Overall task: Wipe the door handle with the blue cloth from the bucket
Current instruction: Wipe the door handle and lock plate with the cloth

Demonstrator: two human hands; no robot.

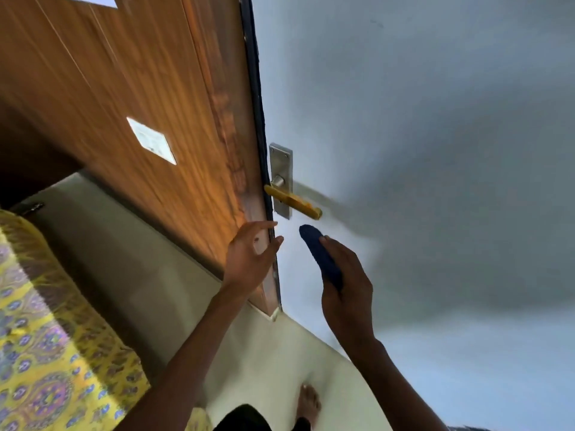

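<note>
A brass-coloured door handle [294, 202] juts from a steel plate [281, 169] on the pale side of the open door, right by its dark edge [259, 119]. My right hand [345, 284] grips a folded dark blue cloth [320, 255]; the cloth's tip is a little below the handle and not touching it. My left hand [252, 256], fingers spread, rests against the door's edge just below the handle. No bucket is in view.
The door's wooden face [124, 88] bears a white sticker [151, 140]. A bed with a yellow patterned sheet [46, 353] fills the lower left. My bare foot [308, 402] stands on the light floor [124, 259]. The pale door surface [435, 150] spreads to the right.
</note>
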